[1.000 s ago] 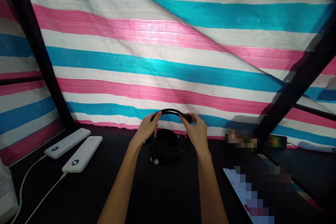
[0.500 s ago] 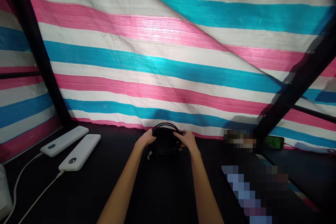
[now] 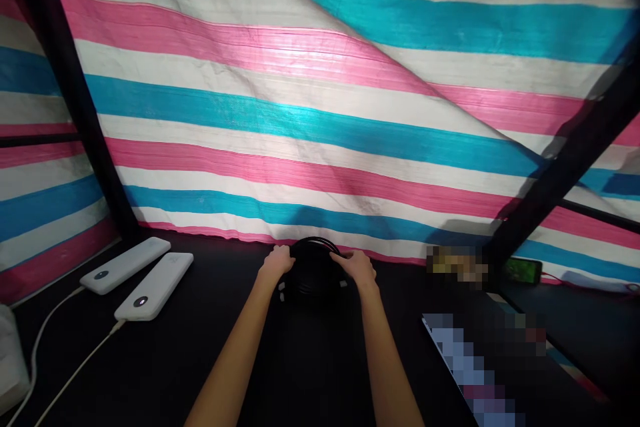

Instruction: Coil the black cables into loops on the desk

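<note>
A coil of black cable (image 3: 314, 273) lies on the dark table top (image 3: 300, 367) near the striped tarp wall. My left hand (image 3: 277, 260) rests on the coil's left side with its fingers curled over the loops. On the coil's right side, my right hand (image 3: 356, 265) presses down with bent fingers. Small light plug ends of the cable (image 3: 281, 290) poke out below the coil on the left, another (image 3: 343, 284) on the right.
Two white power banks (image 3: 126, 265) (image 3: 155, 286) lie at the left with white leads (image 3: 70, 373) running toward me. A pink, blue and white striped tarp (image 3: 320, 113) forms the back wall. A phone with a lit screen (image 3: 523, 271) sits at the right, behind a black frame bar (image 3: 555, 180).
Both hands have lowered the cable coil from mid-air, where they held its top loop, down flat onto the table, and now press on its two sides.
</note>
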The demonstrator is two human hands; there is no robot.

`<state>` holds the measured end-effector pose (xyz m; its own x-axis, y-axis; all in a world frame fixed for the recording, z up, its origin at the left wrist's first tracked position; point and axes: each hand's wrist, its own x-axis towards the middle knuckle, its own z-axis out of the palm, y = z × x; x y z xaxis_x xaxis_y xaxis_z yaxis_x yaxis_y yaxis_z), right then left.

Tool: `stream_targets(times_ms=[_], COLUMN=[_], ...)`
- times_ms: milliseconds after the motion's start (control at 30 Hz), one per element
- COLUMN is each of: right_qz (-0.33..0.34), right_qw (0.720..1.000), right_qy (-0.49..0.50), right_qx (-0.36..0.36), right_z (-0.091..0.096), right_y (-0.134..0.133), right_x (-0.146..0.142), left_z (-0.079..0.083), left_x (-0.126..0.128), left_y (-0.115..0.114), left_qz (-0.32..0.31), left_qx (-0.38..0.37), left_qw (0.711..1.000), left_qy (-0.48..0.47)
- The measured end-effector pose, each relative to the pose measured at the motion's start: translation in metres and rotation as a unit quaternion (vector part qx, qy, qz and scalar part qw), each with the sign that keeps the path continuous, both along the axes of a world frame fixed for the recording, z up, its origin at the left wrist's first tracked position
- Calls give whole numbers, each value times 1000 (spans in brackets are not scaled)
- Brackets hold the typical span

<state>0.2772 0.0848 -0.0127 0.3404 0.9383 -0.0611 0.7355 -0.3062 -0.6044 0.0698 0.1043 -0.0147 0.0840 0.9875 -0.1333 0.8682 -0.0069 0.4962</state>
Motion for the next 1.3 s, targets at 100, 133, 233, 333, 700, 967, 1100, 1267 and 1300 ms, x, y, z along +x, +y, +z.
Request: stream_targets(times_ms=[100,133,233,333,700,967,1100,1267,1300], right_qz=[8,10,14,16,17,21,30,27,28], right_qw=[1000,1000,1000,999,995,995,995,995,995], right_qy=[2,3,2,5,39,27,11,0,1], right_qx=[4,7,20,30,93,98,98,98,99], right_z=[4,5,8,6,-7,-4,-3,-4,-5], right_y=[0,0,0,1,8,8,8,8,8], right_x=[0,0,0,2,16,15,11,7,7], left_z=[8,11,20,25,9,-6,-9,-12,-11], left_x=[-2,-2,2,11,87,103,101,100,99], left_y=[-4,-6,-11,-16,-50,-57,-55,-55,-55], left_qz=[6,6,-4,-26,-177,-124,-115,-120,-123], left_qx=[10,16,38,68,80,99,104,97,94], left_qw=[1000,1000,999,997,981,987,987,988,988], left_qy=[20,25,28,28,3,-11,-30,-30,-28])
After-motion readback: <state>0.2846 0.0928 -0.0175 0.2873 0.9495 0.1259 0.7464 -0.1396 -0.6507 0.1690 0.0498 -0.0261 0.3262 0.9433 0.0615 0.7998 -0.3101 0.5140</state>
